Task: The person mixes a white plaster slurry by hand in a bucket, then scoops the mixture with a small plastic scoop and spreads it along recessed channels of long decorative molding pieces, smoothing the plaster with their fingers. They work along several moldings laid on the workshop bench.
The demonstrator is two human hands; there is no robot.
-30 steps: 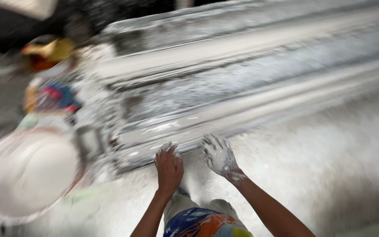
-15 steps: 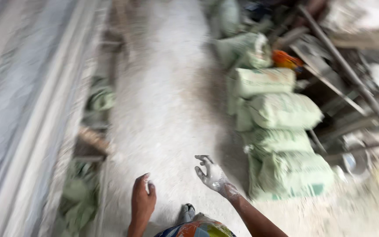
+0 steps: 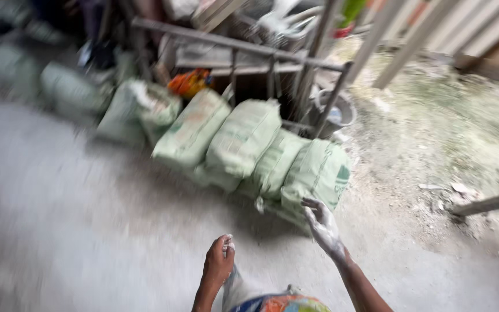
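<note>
View has swung from the white moulded slab to stacked green sacks [image 3: 249, 150]; left hand [image 3: 219, 263] loosely curled, empty, right hand [image 3: 322, 224] spread, plaster-coated, no longer touching anything.

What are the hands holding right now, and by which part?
Nothing. The right hand is open and white-coated near the green sacks; the left hand is loosely curled, empty.

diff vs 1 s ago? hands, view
View swung off the white moulded slab, across the floor, to stacked pale green sacks. Both hands left the slab and now hang free: left hand loosely curled, white-coated right hand open. Unchanged: neither holds anything.
</note>
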